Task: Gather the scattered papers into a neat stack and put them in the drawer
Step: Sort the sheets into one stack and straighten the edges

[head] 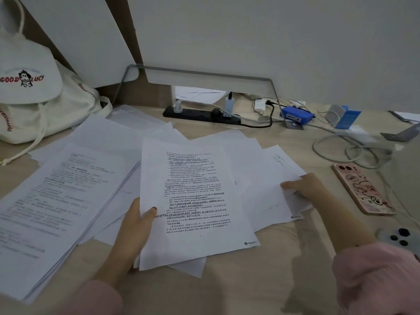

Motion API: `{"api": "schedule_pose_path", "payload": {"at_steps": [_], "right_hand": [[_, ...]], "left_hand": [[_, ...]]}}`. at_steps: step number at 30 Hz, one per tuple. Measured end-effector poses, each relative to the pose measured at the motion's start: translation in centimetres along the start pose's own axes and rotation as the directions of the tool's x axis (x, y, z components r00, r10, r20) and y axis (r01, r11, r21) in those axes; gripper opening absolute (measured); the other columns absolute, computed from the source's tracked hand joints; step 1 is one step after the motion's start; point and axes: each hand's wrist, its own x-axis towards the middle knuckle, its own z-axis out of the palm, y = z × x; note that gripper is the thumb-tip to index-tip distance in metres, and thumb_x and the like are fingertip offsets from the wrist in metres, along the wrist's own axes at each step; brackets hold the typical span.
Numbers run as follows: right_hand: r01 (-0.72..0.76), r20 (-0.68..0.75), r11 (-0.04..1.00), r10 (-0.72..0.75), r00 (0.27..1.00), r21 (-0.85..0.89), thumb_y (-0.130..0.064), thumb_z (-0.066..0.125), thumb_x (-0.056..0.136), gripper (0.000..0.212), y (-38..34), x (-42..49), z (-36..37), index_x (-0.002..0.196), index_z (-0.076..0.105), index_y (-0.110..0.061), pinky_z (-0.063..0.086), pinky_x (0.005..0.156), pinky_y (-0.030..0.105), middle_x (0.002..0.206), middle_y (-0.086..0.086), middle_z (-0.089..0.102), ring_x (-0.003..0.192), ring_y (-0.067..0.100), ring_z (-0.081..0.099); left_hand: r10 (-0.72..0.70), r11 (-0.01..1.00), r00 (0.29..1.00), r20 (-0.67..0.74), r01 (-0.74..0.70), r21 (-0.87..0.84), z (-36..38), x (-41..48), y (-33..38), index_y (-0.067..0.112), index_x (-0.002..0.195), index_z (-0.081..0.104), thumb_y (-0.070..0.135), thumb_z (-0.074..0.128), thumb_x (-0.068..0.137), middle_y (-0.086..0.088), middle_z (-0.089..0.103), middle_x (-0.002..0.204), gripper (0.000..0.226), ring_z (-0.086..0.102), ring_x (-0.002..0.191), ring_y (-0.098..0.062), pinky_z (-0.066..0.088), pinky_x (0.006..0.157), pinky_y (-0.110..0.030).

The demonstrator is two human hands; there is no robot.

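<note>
White printed papers lie spread over the desk. A thick pile [52, 201] sits at the left. In the middle, a printed sheet with handwritten notes [195, 201] tops a small bundle, and my left hand [134, 226] grips that bundle at its left edge, thumb on top. My right hand [306, 187] pinches the right edge of other loose sheets [268, 178] fanned out to the right. More blank sheets [127, 130] lie behind, toward the wall. No drawer is in view.
A white drawstring bag [31, 87] stands at the back left. A black power strip [200, 114] with plugs and cables, a blue box [297, 117] and a coiled white cable [345, 151] lie along the back. A pink-cased phone [363, 189] lies right of the papers.
</note>
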Motion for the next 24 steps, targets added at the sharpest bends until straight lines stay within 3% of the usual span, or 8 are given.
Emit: {"api": "schedule_pose_path", "payload": {"at_steps": [5, 9, 12, 15, 18, 20, 22, 24], "right_hand": [[0.069, -0.002, 0.966, -0.071, 0.997, 0.251, -0.008, 0.061, 0.085, 0.011, 0.4, -1.8, 0.9, 0.086, 0.055, 0.001, 0.035, 0.056, 0.028, 0.067, 0.010, 0.050, 0.062, 0.024, 0.047], [0.212, -0.192, 0.923, -0.155, 0.969, 0.322, -0.008, 0.051, 0.090, 0.019, -0.5, -3.9, -0.7, 0.074, 0.056, 0.000, 0.036, 0.049, 0.027, 0.044, 0.009, 0.049, 0.040, 0.019, 0.046], [0.444, -0.497, 0.874, -0.301, 0.814, 0.197, -0.017, 0.044, 0.094, 0.025, -2.3, -6.6, -3.4, 0.084, 0.061, -0.003, 0.040, 0.047, 0.026, 0.051, 0.009, 0.052, 0.035, 0.007, 0.048], [0.638, -0.673, 0.766, -0.512, 0.534, -0.077, -0.023, 0.041, 0.096, 0.028, -3.7, -10.1, -4.5, 0.109, 0.065, -0.014, 0.038, 0.053, 0.019, 0.061, 0.002, 0.049, 0.050, 0.015, 0.044], [0.713, -0.566, 0.612, -0.740, 0.363, -0.342, -0.020, 0.042, 0.090, 0.036, -4.0, -13.8, -2.5, 0.119, 0.063, -0.017, 0.025, 0.044, 0.014, 0.050, -0.006, 0.035, 0.041, 0.007, 0.028], [0.773, -0.414, 0.447, -0.871, 0.263, -0.449, -0.017, 0.044, 0.082, 0.041, -3.3, -15.4, 0.0, 0.116, 0.065, -0.018, 0.025, 0.040, 0.019, 0.049, -0.005, 0.046, 0.040, 0.010, 0.030], [0.813, -0.263, 0.296, -0.947, 0.183, -0.502, -0.017, 0.047, 0.079, 0.039, -2.1, -16.0, 2.9, 0.112, 0.069, -0.018, 0.038, 0.049, 0.020, 0.074, -0.004, 0.073, 0.057, 0.007, 0.054], [0.844, -0.128, 0.232, -0.973, 0.193, -0.483, -0.022, 0.049, 0.081, 0.037, -0.9, -16.2, 5.5, 0.112, 0.069, -0.021, 0.042, 0.048, 0.014, 0.101, -0.009, 0.074, 0.067, 0.001, 0.067]], "left_hand": [[0.006, 1.000, 1.000, 0.001, -0.006, -0.021, 0.0, -0.2, 0.0, 0.017, 0.121, 0.045, 0.015, 0.045, 0.095, 0.001, 0.052, 0.109, 0.026, 0.049, 0.100, -0.017, 0.037, 0.082, -0.031], [0.002, 0.999, 1.000, 0.012, -0.002, -0.038, 0.0, -0.2, 0.0, 0.020, 0.119, 0.044, 0.015, 0.044, 0.095, 0.001, 0.053, 0.109, 0.024, 0.050, 0.100, -0.018, 0.037, 0.083, -0.031], [-0.009, 0.998, 1.000, 0.012, 0.009, -0.065, -0.1, -0.2, 0.0, 0.021, 0.117, 0.046, 0.015, 0.045, 0.095, 0.001, 0.055, 0.107, 0.024, 0.052, 0.096, -0.018, 0.038, 0.080, -0.032], [-0.001, 0.997, 1.000, 0.014, 0.002, -0.083, -0.2, -0.4, -0.1, 0.023, 0.113, 0.046, 0.016, 0.044, 0.095, 0.006, 0.056, 0.098, 0.020, 0.053, 0.085, -0.011, 0.041, 0.066, -0.028], [0.012, 0.996, 1.000, 0.017, -0.010, -0.090, -0.4, -0.4, -0.3, 0.024, 0.111, 0.045, 0.015, 0.044, 0.095, 0.012, 0.055, 0.093, 0.018, 0.053, 0.085, -0.009, 0.039, 0.063, -0.021], [0.007, 0.995, 1.000, 0.023, -0.005, -0.100, -0.5, -0.3, -0.4, 0.024, 0.111, 0.046, 0.016, 0.044, 0.095, 0.018, 0.053, 0.091, 0.019, 0.052, 0.083, -0.003, 0.038, 0.063, -0.021], [-0.003, 0.993, 0.999, 0.036, 0.007, -0.117, -0.5, -0.3, -0.4, 0.025, 0.112, 0.047, 0.016, 0.045, 0.095, 0.016, 0.055, 0.094, 0.019, 0.053, 0.085, -0.004, 0.039, 0.063, -0.022], [-0.012, 0.992, 0.999, 0.041, 0.017, -0.125, -0.6, -0.4, -0.2, 0.025, 0.111, 0.048, 0.017, 0.045, 0.094, 0.011, 0.057, 0.095, 0.019, 0.055, 0.085, -0.007, 0.039, 0.062, -0.023]]}}
